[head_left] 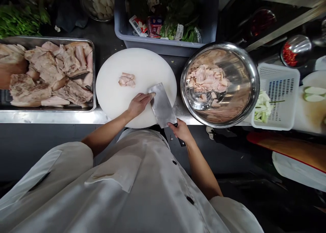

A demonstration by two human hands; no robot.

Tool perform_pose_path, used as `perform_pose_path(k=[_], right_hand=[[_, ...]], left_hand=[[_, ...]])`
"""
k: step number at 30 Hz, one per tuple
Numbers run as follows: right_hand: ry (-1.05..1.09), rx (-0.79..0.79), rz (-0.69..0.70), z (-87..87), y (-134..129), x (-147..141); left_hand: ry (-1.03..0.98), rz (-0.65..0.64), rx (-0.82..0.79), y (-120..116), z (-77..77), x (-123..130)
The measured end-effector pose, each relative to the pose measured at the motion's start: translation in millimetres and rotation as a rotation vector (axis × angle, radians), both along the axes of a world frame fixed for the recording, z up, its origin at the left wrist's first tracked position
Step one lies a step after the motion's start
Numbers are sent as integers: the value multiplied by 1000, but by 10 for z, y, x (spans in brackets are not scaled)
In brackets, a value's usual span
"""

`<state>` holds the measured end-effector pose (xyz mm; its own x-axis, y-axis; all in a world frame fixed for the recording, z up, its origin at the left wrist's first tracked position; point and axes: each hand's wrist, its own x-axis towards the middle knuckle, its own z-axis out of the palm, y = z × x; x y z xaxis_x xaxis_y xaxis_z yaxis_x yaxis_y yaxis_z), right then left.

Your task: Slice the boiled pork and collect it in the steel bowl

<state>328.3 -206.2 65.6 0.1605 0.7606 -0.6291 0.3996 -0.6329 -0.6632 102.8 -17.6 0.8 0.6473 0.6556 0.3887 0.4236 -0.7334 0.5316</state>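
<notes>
A cleaver (163, 105) lies tilted over the right part of the round white cutting board (112, 104). My right hand (181, 130) is closed round its black handle at the board's front right edge. The fingers of my left hand (139, 103) are pressed together, their tips against the left edge of the blade; whether they pinch the blade or a small scrap cannot be made out. A few pale meat pieces (126, 80) sit on the board, beyond my left hand. To the right, a steel bowl (239, 107) holds cut meat slices (207, 78).
On the left stands a metal tray (94, 73) of large cooked meat pieces (51, 73). Behind the board is a grey bin (163, 46) with greens and packaging. A white basket (287, 90) with cut pale green vegetable (263, 107) stands right of the bowl.
</notes>
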Motion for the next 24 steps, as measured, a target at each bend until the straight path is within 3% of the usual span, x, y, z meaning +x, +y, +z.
perform_pose_path(k=[3, 5, 10, 12, 17, 19, 21, 24], right_hand=[[-33, 81, 20, -46, 309, -70], [-27, 106, 7, -63, 375, -113], [34, -10, -1, -40, -79, -59], [20, -30, 12, -35, -125, -39], [-74, 74, 34, -92, 394, -185], [-96, 93, 24, -106, 484, -238], [-59, 77, 34, -93, 353, -218], [29, -2, 84, -31, -156, -11]], left_hand=[[1, 11, 14, -1, -27, -1], [7, -2, 14, -11, -30, 0], [2, -18, -20, -22, -22, -3], [0, -24, -31, -14, -25, -14], [48, -19, -12, -50, -39, -23], [68, 2, -8, -70, -56, -4], [101, 32, -15, -37, -82, 15], [150, 144, -38, 193, -100, -14]])
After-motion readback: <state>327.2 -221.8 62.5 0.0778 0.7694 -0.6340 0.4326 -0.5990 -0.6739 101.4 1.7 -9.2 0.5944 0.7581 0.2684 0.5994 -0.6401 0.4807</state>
